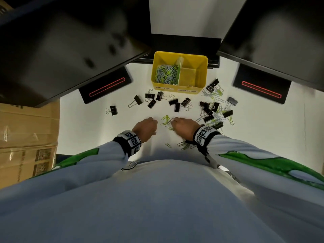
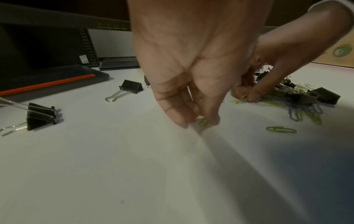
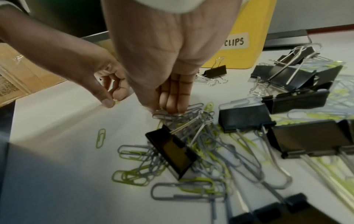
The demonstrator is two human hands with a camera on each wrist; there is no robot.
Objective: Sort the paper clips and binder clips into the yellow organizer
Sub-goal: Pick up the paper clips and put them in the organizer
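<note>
The yellow organizer (image 1: 203,67) stands at the back of the white table; its left compartment holds several paper clips (image 1: 165,74). Its right compartment looks almost bare. Black binder clips (image 1: 177,104) lie scattered in front of it. My left hand (image 2: 201,122) pinches one green paper clip (image 2: 203,123) against the table. My right hand (image 3: 168,110), close beside it, pinches at the edge of a tangle of grey and green paper clips (image 3: 191,136) with its fingers held together. In the head view the left hand (image 1: 152,120) and right hand (image 1: 172,121) nearly meet.
A mixed heap of binder and paper clips (image 1: 213,111) lies right of the hands. Loose paper clips (image 1: 182,145) lie under my right wrist. Two black monitor bases with red stripes (image 1: 107,88) (image 1: 261,90) flank the organizer. Cardboard boxes (image 1: 26,137) stand off the table's left edge.
</note>
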